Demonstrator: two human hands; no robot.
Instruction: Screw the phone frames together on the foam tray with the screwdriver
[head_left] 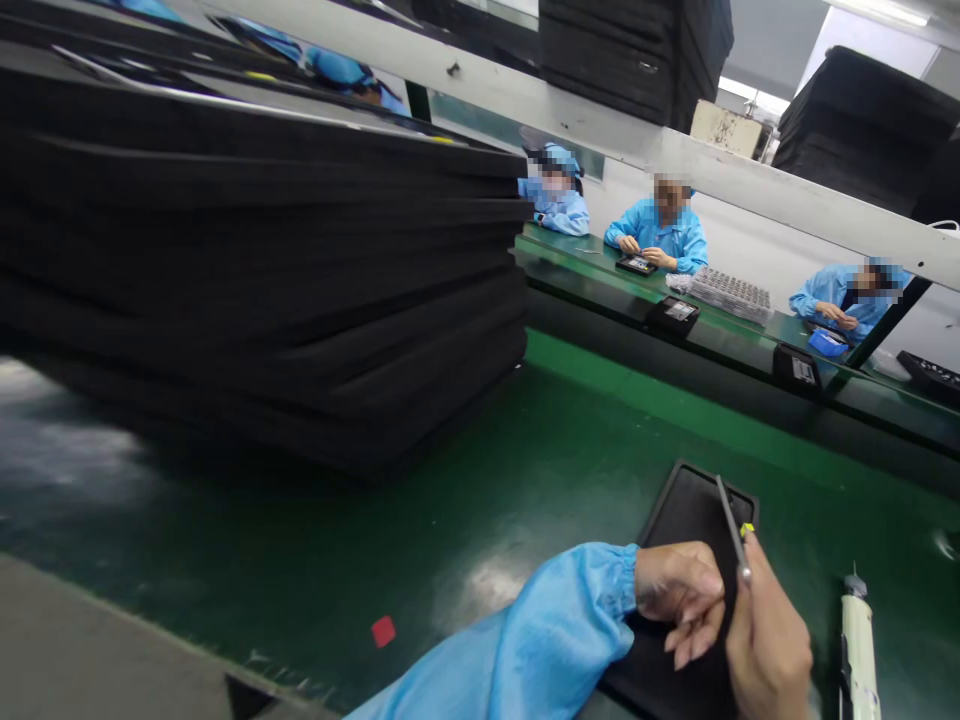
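Observation:
My right hand point(772, 640) grips a thin, flat, phone-like panel point(731, 525), seen almost edge-on with a grey rim. A small yellow tab point(747, 529) shows beside its edge, near my fingertips. Just left of it is my left hand point(684, 592), in a blue sleeve, its fingers curled and the thumb against the forefinger. Whether anything is pinched there is hidden. Beneath both hands lies a black rectangular tray point(686, 505) with a raised rim, on the green table.
A pale electric screwdriver point(857, 640) lies at the right. Large stacked black trays point(300, 270) fill the left side of the green tabletop point(450, 520). A red square piece point(383, 631) lies near the front edge. Across a bench, several people point(660, 230) in blue work.

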